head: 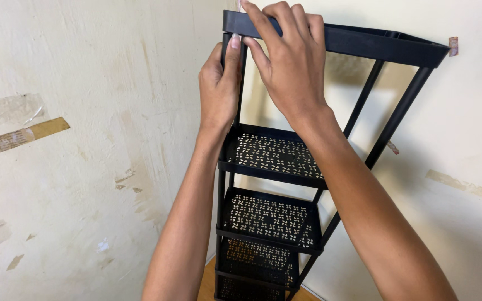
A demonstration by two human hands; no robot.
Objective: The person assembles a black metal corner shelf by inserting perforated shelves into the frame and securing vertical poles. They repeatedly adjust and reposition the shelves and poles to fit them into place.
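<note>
head view looks down a tall black plastic shelf rack (274, 184) standing in a corner between two cream walls (85, 167), its long axis upright, running from the wooden floor (210, 284) far below the fingers to the top tier right under them. the top shelf rim (375, 44) runs to the right of the fingers and slightly downward in the picture.

the right hand (291, 61) lies over the near left corner of that top rim, its fingers (263, 25) spread and flat across the edge, pressing on it rather than wrapped round it. the left hand (218, 89) sits just below and left of it, curled around the front left corner post (240, 83), thumb up along the post and touching the underside of the rim. so both hands meet at one corner, the right on top, the left gripping the upright just beneath.

below the fingers three perforated shelves (274, 153) step down toward the floor. strips of old tape (20, 134) sit on the wall well to the left of the left hand.
</note>
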